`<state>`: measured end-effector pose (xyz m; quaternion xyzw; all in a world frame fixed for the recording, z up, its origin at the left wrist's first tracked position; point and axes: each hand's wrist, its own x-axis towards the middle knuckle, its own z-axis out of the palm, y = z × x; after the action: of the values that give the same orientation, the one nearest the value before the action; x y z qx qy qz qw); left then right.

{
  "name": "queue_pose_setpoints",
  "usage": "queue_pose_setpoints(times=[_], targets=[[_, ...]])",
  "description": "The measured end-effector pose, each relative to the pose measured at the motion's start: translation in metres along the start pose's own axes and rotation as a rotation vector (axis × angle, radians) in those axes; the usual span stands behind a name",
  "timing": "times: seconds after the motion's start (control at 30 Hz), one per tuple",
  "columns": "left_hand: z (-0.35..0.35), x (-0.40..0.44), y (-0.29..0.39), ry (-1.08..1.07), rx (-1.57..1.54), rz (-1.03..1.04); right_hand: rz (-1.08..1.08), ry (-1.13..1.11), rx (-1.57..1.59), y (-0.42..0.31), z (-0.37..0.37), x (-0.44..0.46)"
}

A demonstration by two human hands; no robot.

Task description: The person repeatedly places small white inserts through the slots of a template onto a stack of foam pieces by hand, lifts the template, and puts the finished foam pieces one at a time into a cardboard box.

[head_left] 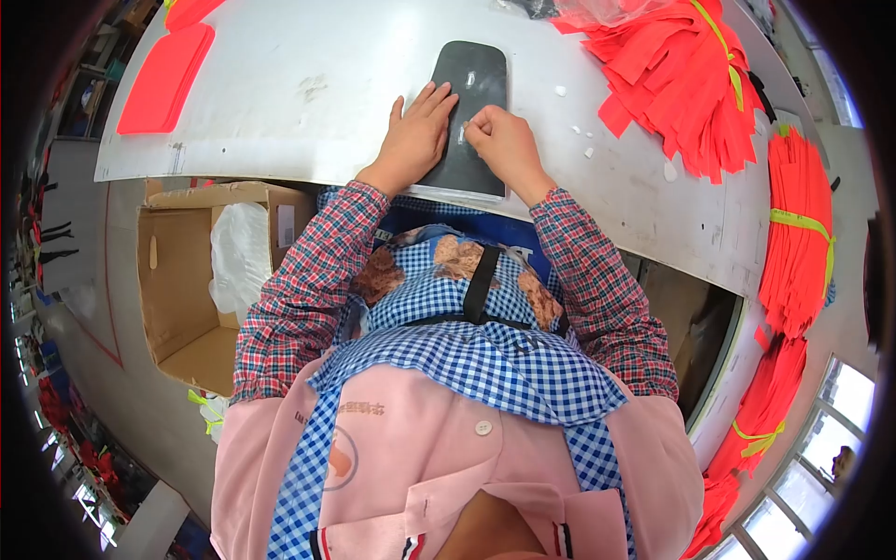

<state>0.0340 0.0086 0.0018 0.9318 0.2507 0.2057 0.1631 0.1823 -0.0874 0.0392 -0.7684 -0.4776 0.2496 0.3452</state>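
A dark grey panel (pixel 476 75) with a rounded far end lies flat near the table's front edge. Two small whitish marks or slots show on it. My left hand (pixel 415 135) rests on the panel's left edge, palm down, with its fingers stretched out. Over the panel's middle, my right hand (pixel 509 149) is closed in a pinch right beside the nearer white mark. Whatever its fingertips hold, if anything, is hidden. Small white bits (pixel 560 91) are scattered on the table to the right of the panel.
The white table (pixel 308 121) carries stacked red pieces (pixel 166 79) at far left and a tied bundle of red strips (pixel 672 84) at right. More tied red bundles (pixel 798 233) hang along the right side. A cardboard box (pixel 187 308) with clear plastic stands below the front edge.
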Motion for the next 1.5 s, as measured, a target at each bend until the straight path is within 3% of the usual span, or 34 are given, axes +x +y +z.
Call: queue_pose_setpoints(times=[0.23,0.43,0.63,0.73,0.83,1.03,1.13,1.33,1.5], targets=[[0.006,-0.002,0.002,0.027,0.038,-0.023,-0.002,0.005,-0.11,-0.011,0.003,0.002],[0.007,-0.003,0.002,0.037,0.039,-0.03,-0.065,-0.117,-0.268,-0.012,0.0,0.003],[0.007,-0.003,0.002,0.022,-0.01,-0.046,0.019,-0.077,-0.151,-0.011,0.0,0.006],[0.006,-0.004,0.003,0.03,-0.014,-0.046,-0.003,-0.199,-0.173,-0.006,-0.006,0.011],[0.006,-0.004,0.003,0.028,-0.017,-0.052,0.15,-0.28,-0.029,-0.009,-0.01,0.015],[0.008,-0.004,0.002,0.043,-0.038,-0.048,0.139,-0.296,-0.047,-0.007,-0.011,0.015],[0.007,-0.005,0.003,0.044,-0.044,-0.045,0.163,-0.444,-0.012,-0.005,-0.014,0.019],[0.007,-0.004,0.003,0.055,-0.041,-0.037,0.165,-0.237,0.214,0.008,-0.02,0.05],[0.005,-0.003,0.005,0.04,-0.031,-0.04,0.11,-0.132,0.133,0.008,-0.024,0.084]])
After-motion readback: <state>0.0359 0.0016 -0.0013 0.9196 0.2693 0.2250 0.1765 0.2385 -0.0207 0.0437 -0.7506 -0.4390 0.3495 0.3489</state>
